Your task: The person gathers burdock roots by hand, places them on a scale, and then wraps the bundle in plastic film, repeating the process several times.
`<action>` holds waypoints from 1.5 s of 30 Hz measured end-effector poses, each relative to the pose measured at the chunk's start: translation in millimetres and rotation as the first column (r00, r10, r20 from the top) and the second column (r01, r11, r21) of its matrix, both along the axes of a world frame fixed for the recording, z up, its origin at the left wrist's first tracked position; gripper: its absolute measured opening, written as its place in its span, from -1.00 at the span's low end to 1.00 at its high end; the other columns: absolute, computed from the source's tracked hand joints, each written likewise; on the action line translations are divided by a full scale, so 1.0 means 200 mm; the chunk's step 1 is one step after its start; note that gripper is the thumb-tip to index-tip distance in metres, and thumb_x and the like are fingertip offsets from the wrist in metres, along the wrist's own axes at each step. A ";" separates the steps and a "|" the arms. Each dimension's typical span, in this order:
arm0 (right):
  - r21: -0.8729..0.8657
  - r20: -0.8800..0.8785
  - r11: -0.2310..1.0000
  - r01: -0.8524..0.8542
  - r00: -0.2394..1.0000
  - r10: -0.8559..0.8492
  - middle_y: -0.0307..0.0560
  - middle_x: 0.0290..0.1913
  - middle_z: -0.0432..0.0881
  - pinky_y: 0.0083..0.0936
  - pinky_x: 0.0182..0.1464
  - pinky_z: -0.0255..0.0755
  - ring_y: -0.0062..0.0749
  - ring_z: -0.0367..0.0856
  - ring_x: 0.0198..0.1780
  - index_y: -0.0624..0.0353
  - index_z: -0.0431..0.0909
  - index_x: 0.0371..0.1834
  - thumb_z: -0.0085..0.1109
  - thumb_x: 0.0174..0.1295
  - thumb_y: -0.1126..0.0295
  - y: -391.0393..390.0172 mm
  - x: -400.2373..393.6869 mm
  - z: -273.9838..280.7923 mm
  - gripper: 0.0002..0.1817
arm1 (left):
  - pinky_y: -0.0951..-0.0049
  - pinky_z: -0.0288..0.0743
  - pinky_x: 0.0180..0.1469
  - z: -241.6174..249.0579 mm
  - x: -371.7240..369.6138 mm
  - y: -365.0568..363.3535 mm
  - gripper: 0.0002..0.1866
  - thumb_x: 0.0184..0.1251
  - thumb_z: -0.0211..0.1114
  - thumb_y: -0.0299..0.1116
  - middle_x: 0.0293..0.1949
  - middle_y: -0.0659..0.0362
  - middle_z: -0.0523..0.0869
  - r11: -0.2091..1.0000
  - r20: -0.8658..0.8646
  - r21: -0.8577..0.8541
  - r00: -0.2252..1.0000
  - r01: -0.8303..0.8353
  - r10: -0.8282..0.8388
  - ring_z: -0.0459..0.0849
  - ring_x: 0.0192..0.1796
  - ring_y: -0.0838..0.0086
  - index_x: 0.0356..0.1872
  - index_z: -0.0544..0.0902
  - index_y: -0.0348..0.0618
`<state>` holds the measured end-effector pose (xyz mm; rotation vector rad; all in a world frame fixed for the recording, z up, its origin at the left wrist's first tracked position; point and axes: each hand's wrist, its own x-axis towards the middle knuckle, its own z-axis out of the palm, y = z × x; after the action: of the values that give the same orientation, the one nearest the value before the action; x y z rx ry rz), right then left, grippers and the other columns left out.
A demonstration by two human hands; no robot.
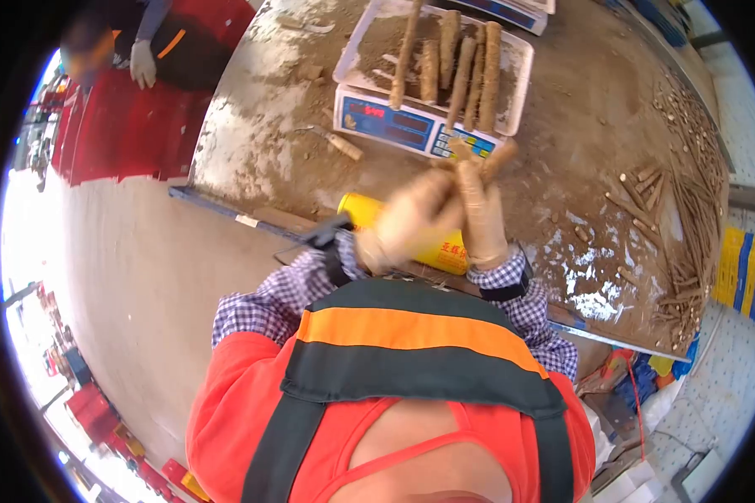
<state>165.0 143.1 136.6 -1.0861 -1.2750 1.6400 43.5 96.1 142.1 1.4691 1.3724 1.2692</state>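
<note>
Both my hands wear pale gloves and meet over the table's near edge. My left hand (pixel 411 220) is smeared by motion and its fingers cannot be made out. My right hand (pixel 484 216) grips a short brown root (pixel 501 158), whose end sticks out past the fingers. Beneath my hands lies a yellow roll (pixel 453 255) with red lettering, partly hidden by them. Just beyond stands a blue and white weighing scale (pixel 386 119) with a lit red display. Its white tray (pixel 518 84) carries several long brown roots (pixel 490 75) side by side.
A curved knife (pixel 337 142) lies left of the scale on the soil-covered table (pixel 562 168). Thin roots (pixel 688 210) are heaped along the right edge. A second scale (pixel 512 10) stands at the back. Another person's gloved hand (pixel 143 65) shows at upper left beside red crates (pixel 134 126).
</note>
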 end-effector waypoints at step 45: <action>0.464 0.710 0.885 -0.043 0.616 -0.342 0.36 0.03 0.52 -0.14 0.18 0.46 0.18 0.51 0.14 0.46 0.17 0.33 0.29 0.09 0.28 0.53 -0.26 -0.05 -0.21 | 0.45 0.60 -0.15 -0.17 -0.23 0.91 -0.70 0.42 0.25 -0.21 -0.16 0.15 0.73 0.831 0.734 -0.362 0.678 0.422 -0.024 0.71 -0.16 0.43 -0.01 0.63 -0.21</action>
<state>113.2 248.7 127.4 -1.6265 -1.9128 0.6246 -3.4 277.5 108.5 0.6256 0.8434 1.0196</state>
